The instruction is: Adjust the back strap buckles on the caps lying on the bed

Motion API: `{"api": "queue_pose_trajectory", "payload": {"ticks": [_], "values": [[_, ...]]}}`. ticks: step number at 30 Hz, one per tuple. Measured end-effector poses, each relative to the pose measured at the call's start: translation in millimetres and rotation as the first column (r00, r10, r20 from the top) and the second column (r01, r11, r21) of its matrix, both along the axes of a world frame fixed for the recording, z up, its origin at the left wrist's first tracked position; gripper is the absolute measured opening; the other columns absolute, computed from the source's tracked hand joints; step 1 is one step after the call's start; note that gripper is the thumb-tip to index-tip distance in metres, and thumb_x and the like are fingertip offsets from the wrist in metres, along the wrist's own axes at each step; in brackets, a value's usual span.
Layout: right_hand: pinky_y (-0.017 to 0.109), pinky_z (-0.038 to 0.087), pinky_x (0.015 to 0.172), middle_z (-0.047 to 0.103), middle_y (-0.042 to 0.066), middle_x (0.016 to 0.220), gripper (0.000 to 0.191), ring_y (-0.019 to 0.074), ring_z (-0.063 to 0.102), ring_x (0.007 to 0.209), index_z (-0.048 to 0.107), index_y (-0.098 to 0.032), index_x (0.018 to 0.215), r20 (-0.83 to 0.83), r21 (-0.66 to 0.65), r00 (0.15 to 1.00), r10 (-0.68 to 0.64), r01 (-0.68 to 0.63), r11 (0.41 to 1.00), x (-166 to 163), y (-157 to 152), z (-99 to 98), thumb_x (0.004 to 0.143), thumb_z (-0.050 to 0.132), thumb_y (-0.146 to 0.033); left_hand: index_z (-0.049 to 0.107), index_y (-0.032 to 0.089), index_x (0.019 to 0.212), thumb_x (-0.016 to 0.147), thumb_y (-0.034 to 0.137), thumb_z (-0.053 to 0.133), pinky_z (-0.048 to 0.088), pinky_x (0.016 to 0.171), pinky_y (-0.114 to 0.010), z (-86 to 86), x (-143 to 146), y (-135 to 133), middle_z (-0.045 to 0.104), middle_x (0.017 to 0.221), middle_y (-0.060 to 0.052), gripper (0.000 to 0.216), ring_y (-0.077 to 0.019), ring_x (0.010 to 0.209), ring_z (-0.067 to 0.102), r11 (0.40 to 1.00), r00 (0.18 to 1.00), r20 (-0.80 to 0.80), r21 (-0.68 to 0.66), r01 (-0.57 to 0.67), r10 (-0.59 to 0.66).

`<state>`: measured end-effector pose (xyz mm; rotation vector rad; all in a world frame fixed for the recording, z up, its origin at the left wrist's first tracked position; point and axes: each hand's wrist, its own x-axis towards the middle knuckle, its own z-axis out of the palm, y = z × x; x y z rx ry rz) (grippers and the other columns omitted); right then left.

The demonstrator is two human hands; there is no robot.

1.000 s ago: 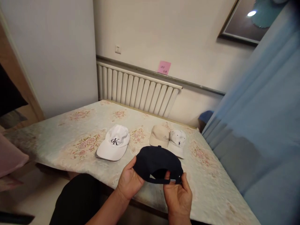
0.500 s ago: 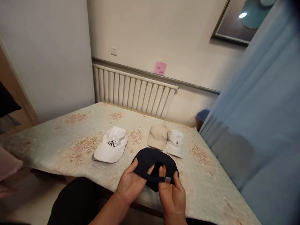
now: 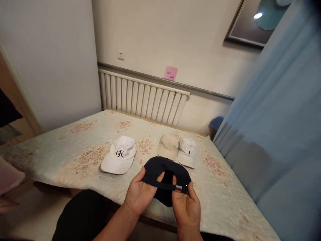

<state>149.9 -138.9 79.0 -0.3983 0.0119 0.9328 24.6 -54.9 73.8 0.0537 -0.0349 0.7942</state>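
A dark navy cap (image 3: 160, 168) is held with its back towards me, above the near edge of a bed with a floral cover (image 3: 75, 147). My left hand (image 3: 139, 195) grips the cap's left rear side, thumb on top. My right hand (image 3: 186, 208) pinches the rear strap beside its small metal buckle (image 3: 179, 189). Beyond it, three caps lie on the cover: a white one with a black logo (image 3: 119, 159), a beige one (image 3: 168, 146) and a white one with a small dark emblem (image 3: 187, 152).
A white radiator (image 3: 142, 98) runs along the far wall, with a pink note (image 3: 170, 73) above it. A blue curtain (image 3: 276, 134) hangs at the right. My dark-clothed knee (image 3: 82, 214) is at the lower left, in front of the bed's edge.
The cap has come slightly closer and lower, turning its rear opening towards me. My right hand shifted left along the strap to the buckle. The view panned a little.
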Motion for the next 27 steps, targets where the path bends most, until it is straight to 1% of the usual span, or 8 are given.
{"api": "queue_pose_trajectory", "payload": {"ticks": [3, 5, 9, 12, 16, 20, 24, 27], "values": [[0.040, 0.043, 0.099, 0.071, 0.005, 0.099, 0.018, 0.0172, 0.059, 0.108, 0.066, -0.018, 0.093, -0.033, -0.017, 0.999, 0.023, -0.023, 1.000, -7, 0, -0.1, 0.084, 0.054, -0.027, 0.055, 0.014, 0.122, 0.094, 0.025, 0.033, 0.039, 0.103, -0.042, 1.9, 3, -6, 0.067, 0.108, -0.012, 0.037, -0.0221, 0.111, 0.057, 0.998, 0.998, -0.066, -0.055, 0.001, -0.004], [0.040, 0.044, 0.099, 0.071, 0.006, 0.101, 0.019, 0.0178, 0.059, 0.108, 0.066, -0.018, 0.095, -0.053, -0.010, 0.997, 0.052, -0.052, 0.999, -12, 0, 0.6, 0.082, 0.056, -0.026, 0.052, 0.014, 0.124, 0.093, 0.023, 0.036, 0.041, 0.102, -0.041, 5.2, 5, -11, 0.067, 0.108, -0.012, 0.036, -0.0229, 0.110, 0.058, 0.996, 0.994, -0.113, -0.085, -0.001, -0.009], [0.036, 0.043, 0.099, 0.070, 0.007, 0.101, 0.020, 0.0163, 0.060, 0.106, 0.065, -0.018, 0.098, -0.042, -0.004, 0.994, 0.097, -0.097, 0.995, -19, 2, 3.2, 0.082, 0.056, -0.024, 0.035, 0.008, 0.136, 0.092, 0.022, 0.038, 0.042, 0.100, -0.042, 15.4, 7, -20, 0.061, 0.116, -0.021, 0.046, -0.0261, 0.113, 0.055, 0.994, 0.981, -0.190, -0.113, 0.010, -0.031], [0.037, 0.044, 0.098, 0.070, 0.007, 0.099, 0.020, 0.0163, 0.061, 0.104, 0.065, -0.016, 0.098, -0.066, -0.032, 0.994, 0.082, -0.085, 0.996, -17, 2, 4.6, 0.084, 0.053, -0.024, 0.027, 0.010, 0.140, 0.093, 0.020, 0.034, 0.040, 0.102, -0.040, 20.5, 7, -23, 0.058, 0.120, -0.021, 0.048, -0.0246, 0.114, 0.055, 0.995, 0.980, -0.200, -0.104, -0.006, -0.015], [0.042, 0.042, 0.100, 0.070, 0.005, 0.101, 0.018, 0.0169, 0.059, 0.107, 0.065, -0.019, 0.096, -0.020, -0.032, 1.000, 0.021, -0.022, 0.999, -10, 2, 3.8, 0.084, 0.054, -0.026, 0.029, 0.014, 0.139, 0.094, 0.024, 0.032, 0.038, 0.104, -0.040, 19.7, 7, -15, 0.058, 0.122, -0.019, 0.046, -0.0240, 0.115, 0.054, 0.993, 0.979, -0.205, -0.113, -0.014, -0.009], [0.044, 0.040, 0.101, 0.070, 0.005, 0.102, 0.018, 0.0170, 0.057, 0.110, 0.066, -0.020, 0.094, 0.066, -0.039, 0.998, 0.014, -0.011, 0.999, -7, 2, 1.2, 0.083, 0.055, -0.029, 0.033, 0.016, 0.137, 0.094, 0.026, 0.032, 0.040, 0.102, -0.041, 17.3, 4, -7, 0.058, 0.122, -0.018, 0.044, -0.0247, 0.115, 0.054, 0.991, 0.977, -0.211, -0.130, -0.033, 0.005], [0.044, 0.041, 0.101, 0.071, 0.004, 0.100, 0.018, 0.0167, 0.059, 0.107, 0.066, -0.020, 0.095, 0.025, -0.021, 1.000, 0.015, -0.014, 1.000, -13, 3, 1.2, 0.084, 0.053, -0.027, 0.035, 0.013, 0.136, 0.094, 0.027, 0.035, 0.044, 0.098, -0.041, 18.1, 4, -11, 0.057, 0.123, -0.020, 0.045, -0.0258, 0.116, 0.053, 0.988, 0.976, -0.216, -0.142, -0.055, 0.023], [0.040, 0.042, 0.100, 0.071, 0.005, 0.098, 0.019, 0.0166, 0.061, 0.105, 0.066, -0.019, 0.095, -0.015, -0.008, 0.997, 0.071, -0.071, 0.997, -21, 2, 2.3, 0.084, 0.053, -0.025, 0.034, 0.009, 0.136, 0.093, 0.026, 0.037, 0.044, 0.099, -0.039, 19.1, 7, -17, 0.056, 0.122, -0.022, 0.046, -0.0258, 0.115, 0.053, 0.989, 0.968, -0.250, -0.143, -0.022, -0.014]]}}
